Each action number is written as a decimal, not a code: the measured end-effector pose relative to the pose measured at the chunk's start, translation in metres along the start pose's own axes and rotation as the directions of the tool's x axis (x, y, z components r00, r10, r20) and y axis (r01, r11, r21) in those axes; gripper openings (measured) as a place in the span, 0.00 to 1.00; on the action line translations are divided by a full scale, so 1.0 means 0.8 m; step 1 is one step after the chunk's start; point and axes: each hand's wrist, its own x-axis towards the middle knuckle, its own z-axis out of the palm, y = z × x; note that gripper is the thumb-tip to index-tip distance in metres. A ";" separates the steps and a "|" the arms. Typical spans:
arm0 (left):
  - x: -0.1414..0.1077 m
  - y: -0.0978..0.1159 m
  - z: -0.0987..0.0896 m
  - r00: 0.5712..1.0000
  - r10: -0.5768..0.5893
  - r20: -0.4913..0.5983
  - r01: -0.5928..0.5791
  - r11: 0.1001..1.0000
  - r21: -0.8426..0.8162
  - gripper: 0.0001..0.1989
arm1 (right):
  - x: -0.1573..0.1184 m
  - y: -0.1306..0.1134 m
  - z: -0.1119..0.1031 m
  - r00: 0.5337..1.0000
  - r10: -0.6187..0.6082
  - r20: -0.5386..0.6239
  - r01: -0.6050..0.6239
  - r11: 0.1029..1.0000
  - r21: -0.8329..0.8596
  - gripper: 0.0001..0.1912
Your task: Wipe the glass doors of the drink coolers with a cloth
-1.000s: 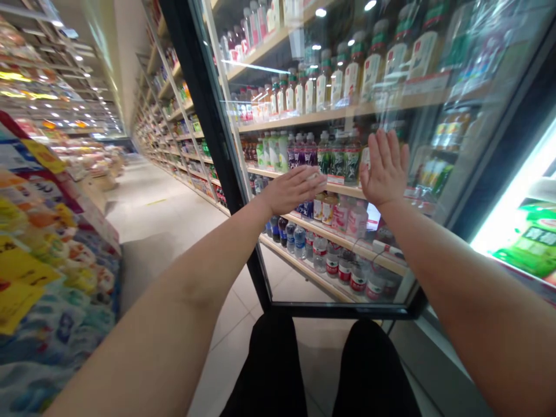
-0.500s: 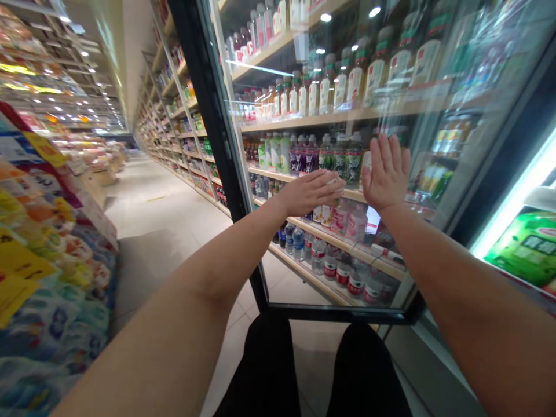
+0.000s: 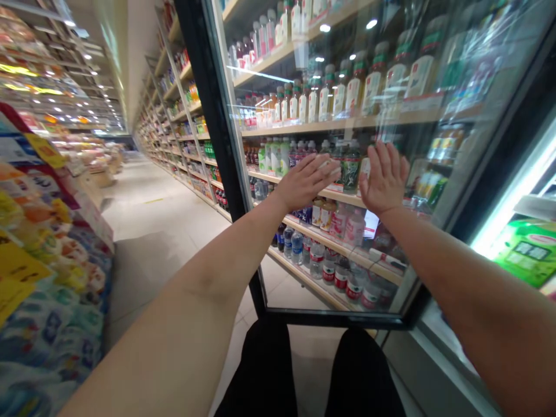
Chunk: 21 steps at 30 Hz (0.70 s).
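1. The person's left hand [image 3: 306, 182] is raised flat, its fingers spread a little and pointing right; it holds nothing.
2. The right hand [image 3: 384, 179] is up just beside it, with its fingers [image 3: 386, 159] fanned open and pointing upward; it is empty too.
3. Both hands are at a tall glass cooler door [image 3: 295, 289] with a black metal frame [image 3: 212, 133]. I cannot tell whether they touch the pane.
4. Behind the glass, right beyond the hands, plastic bottles with green labels [image 3: 351, 168] stand on a pale wooden shelf [image 3: 343, 197]. Clear water bottles [image 3: 297, 248] stand lower down.
5. To the left, a stacked display of blue-and-white packets with yellow paper price cards [image 3: 43, 324] borders a pale tiled floor [image 3: 160, 220].
6. The person's black trouser legs [image 3: 260, 370] show at the bottom of the view.
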 end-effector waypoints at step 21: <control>0.035 -0.021 -0.007 0.879 -0.454 -0.144 0.447 0.891 -0.079 0.30 | 0.104 0.005 -0.052 0.990 0.140 -0.006 -0.140 0.990 0.020 0.37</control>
